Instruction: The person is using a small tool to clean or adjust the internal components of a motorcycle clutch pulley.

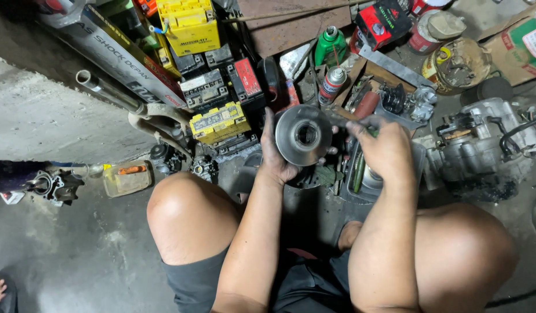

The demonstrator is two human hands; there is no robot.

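over concrete floor (77, 255), left hand (275, 156) grips metal disc (303, 135); right hand (383, 148) pinches its rim.

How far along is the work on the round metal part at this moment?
Done: the round metal disc is off the machine and lifted clear of the floor. In hand: the left hand cups it while the right hand holds a thin tool at its edge. Left: the engine block sits apart, unassembled.

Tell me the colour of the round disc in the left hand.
Plain grey metal disc with a dark centre hole, cupped by the left hand; head view.
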